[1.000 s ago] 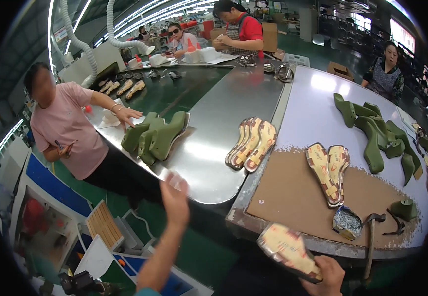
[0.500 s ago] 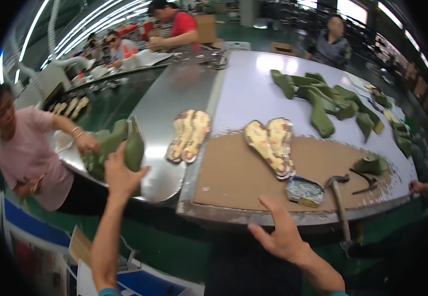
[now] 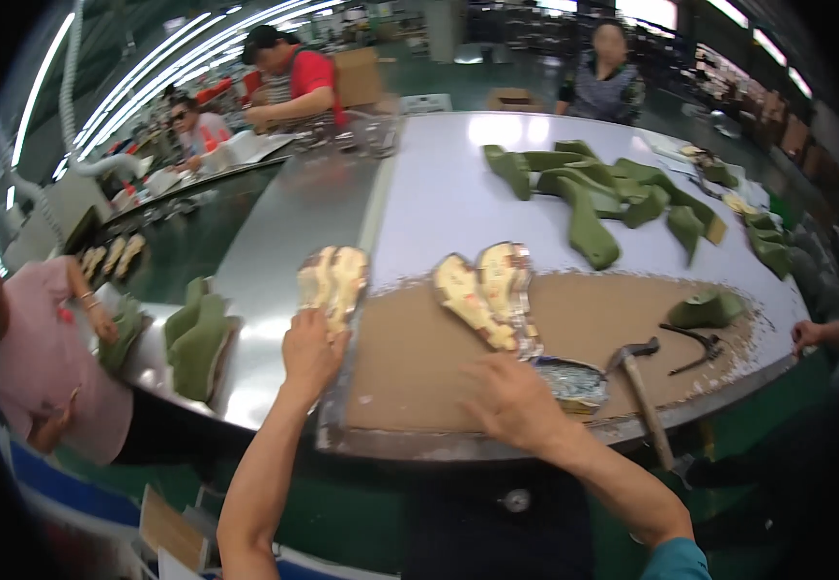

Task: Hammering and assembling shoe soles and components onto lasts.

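Note:
On the metal strip left of the cardboard lies a pair of cream shoe soles (image 3: 334, 275) with brown patches. My left hand (image 3: 311, 353) is closed over their near ends, thumb on the right side. A second pair of cream soles (image 3: 485, 295) rests on the brown cardboard (image 3: 400, 367). Just below that pair's near end is my right hand (image 3: 511, 396), blurred by motion; how its fingers are set is unclear. Beside it stands a small open container (image 3: 574, 385) of greyish contents, too fine to make out.
A hammer (image 3: 644, 401) hangs over the table's front edge, with pincers (image 3: 692, 350) and a green shoe last (image 3: 708, 309) beyond. Several green lasts (image 3: 589, 217) are heaped farther back. More lasts (image 3: 197, 338) stand at left, near a co-worker in pink (image 3: 62, 358). Other people are around the tables.
My left hand has left the green lasts at left and moved right onto the nearer-left pair of soles. My right hand has shifted toward the other pair. The view has turned left.

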`<state>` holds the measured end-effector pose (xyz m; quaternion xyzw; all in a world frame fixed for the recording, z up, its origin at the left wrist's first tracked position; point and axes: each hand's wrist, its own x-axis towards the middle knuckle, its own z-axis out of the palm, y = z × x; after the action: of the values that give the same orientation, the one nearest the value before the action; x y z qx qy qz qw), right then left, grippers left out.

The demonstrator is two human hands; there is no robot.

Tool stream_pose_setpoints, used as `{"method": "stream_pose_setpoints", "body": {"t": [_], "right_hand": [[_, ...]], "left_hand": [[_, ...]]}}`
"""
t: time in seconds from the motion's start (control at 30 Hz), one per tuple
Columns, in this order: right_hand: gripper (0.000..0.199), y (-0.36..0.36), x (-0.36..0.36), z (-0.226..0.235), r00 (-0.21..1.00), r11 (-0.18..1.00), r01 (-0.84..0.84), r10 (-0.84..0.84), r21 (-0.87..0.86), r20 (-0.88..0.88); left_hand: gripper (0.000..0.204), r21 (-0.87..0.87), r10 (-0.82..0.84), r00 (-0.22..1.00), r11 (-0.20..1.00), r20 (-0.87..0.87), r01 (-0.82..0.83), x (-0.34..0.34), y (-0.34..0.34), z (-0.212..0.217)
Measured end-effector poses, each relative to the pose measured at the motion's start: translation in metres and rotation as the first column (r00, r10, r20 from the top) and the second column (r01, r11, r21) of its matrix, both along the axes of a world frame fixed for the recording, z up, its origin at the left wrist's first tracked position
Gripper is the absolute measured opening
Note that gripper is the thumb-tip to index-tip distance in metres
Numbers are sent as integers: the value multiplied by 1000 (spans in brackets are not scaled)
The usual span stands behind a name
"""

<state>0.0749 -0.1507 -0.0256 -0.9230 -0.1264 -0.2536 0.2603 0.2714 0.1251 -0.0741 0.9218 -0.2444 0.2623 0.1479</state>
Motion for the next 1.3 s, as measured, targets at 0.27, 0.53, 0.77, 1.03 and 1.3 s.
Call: {"method": "stream_pose_setpoints", "body": {"t": [0.27,0.53,0.77,1.03,1.3], "right_hand": [[55,-188,-51,0,641,584,737,-764,339,-76],[79,-329,-28,-19,317,260,946,-864,191,-392],[88,-303,8,-48,805,658,587,-538,472,-250],[42,-170,-58,20,973,295,223,-13,929,-229],[78,-26,-98,9,884,670,-5,350,742,-310]], "left_hand": [[48,-78,62,976,994,-207,-80,49,3,-22],[34,-670,-174,920,733,-351,-117,0,-13,-24],[32,-813,-590,566,340,-576,-473,-83,-93,26],[48,-926,-751,589,79,-298,-368,-169,-124,39],[64,-743,-897,429,-219,-102,-633,-218,-140,60]]}}
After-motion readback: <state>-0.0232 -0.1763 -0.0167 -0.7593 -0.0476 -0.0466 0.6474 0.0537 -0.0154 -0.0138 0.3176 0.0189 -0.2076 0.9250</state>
